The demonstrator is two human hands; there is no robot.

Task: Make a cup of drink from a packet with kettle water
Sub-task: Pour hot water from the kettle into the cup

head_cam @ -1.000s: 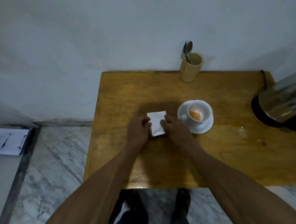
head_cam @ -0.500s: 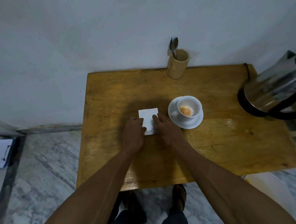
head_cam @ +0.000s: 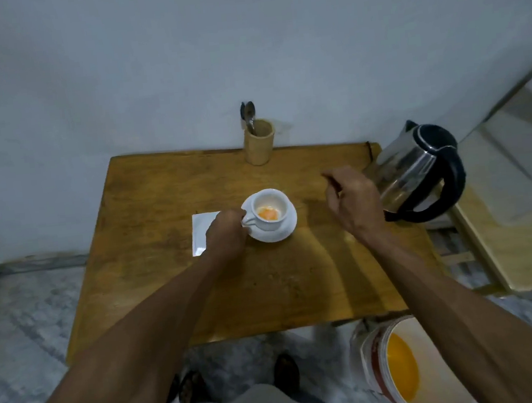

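A white cup (head_cam: 270,210) with orange powder at its bottom stands on a white saucer (head_cam: 289,228) in the middle of the wooden table (head_cam: 174,276). My left hand (head_cam: 225,235) is closed at the cup's handle. The white packet (head_cam: 202,231) lies flat just left of the cup, partly under that hand. My right hand (head_cam: 353,202) hovers with loosely spread fingers between the cup and the steel kettle (head_cam: 419,172), which has a black handle and stands at the table's right edge.
A bamboo holder (head_cam: 259,146) with spoons (head_cam: 248,116) stands at the table's back edge by the wall. A white bucket (head_cam: 397,368) with orange liquid sits on the floor at the lower right. A pale wooden surface (head_cam: 518,240) lies right of the table.
Both hands have left the packet. The left hand went to the cup handle and the right hand swung right toward the kettle. The view has shifted right.
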